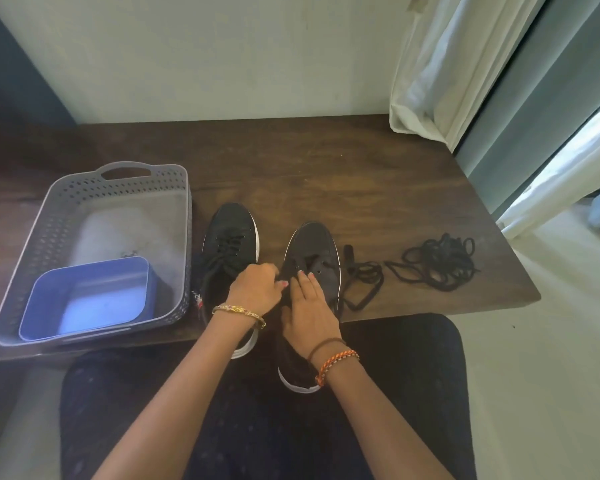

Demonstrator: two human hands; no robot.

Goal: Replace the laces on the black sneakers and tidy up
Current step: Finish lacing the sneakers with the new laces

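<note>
While your left hand point(257, 289) pinches at the unlaced sneaker point(312, 261) and your right hand point(309, 313) lies flat-fingered on it, its overhanging heel could slip off the table point(326, 161).

The table point(343, 174) is dark wood, fairly matt, with visible grain and faint scuffs. The grey basket point(54, 216) looks like moulded plastic, perforated along its walls, and the blue tub point(84, 299) inside it is smooth plastic with a soft sheen. Both black sneakers, the left one point(231, 233) and the right one point(314, 251), have matt cloth uppers and white rubbery sole edges. The loose laces point(437, 261) are matt black cord. The curtain point(440, 64) is pale, soft, creased cloth.
</note>
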